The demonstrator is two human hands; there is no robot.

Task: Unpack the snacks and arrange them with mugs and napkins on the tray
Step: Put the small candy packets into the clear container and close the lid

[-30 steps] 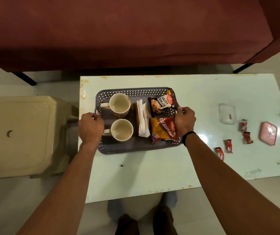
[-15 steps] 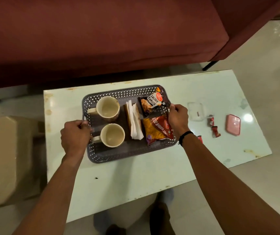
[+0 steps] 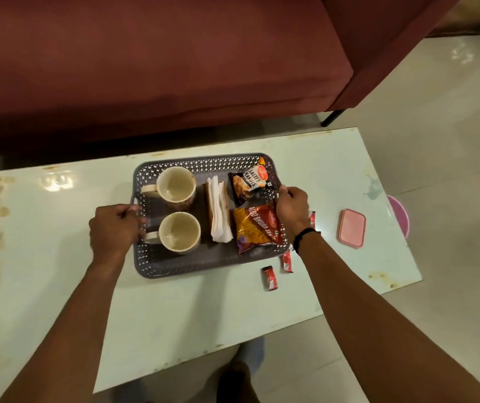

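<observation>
Tray (image 3: 204,264), grey with a perforated rim, sits at frame centre on the pale counter (image 3: 58,286). Left hand (image 3: 114,229) has its grip closed on the tray's left edge; right hand (image 3: 292,210) has its grip closed on the right edge. A black band (image 3: 305,235) circles the right wrist.

Contents, left to right:
- Two cream mugs: far mug (image 3: 176,187) and near mug (image 3: 179,232), both upright, handles pointing left.
- Napkins (image 3: 218,212), a white stack standing on edge, just right of the mugs.
- Peanut pack (image 3: 250,181) at the tray's upper right, leaning on the rim.
- Sev pack (image 3: 257,228) below it, lying flat, its right part under the right hand.

Outside the tray, on the counter:
- Red sachets: one (image 3: 270,277) and another (image 3: 286,261) just below the tray's lower right corner, a third (image 3: 312,219) partly hidden behind the right wrist.
- Pink lid (image 3: 352,228) to the right, well apart from the tray.

A maroon sofa (image 3: 145,68) fills the upper frame.

Change against the frame half a second earlier: the tray lies further right along the counter, with more bare counter to its left. The clear box seen beside the right hand is no longer visible. Two sachets now show below the tray corner. Both grips are unchanged, and the tray contents keep the same arrangement.
</observation>
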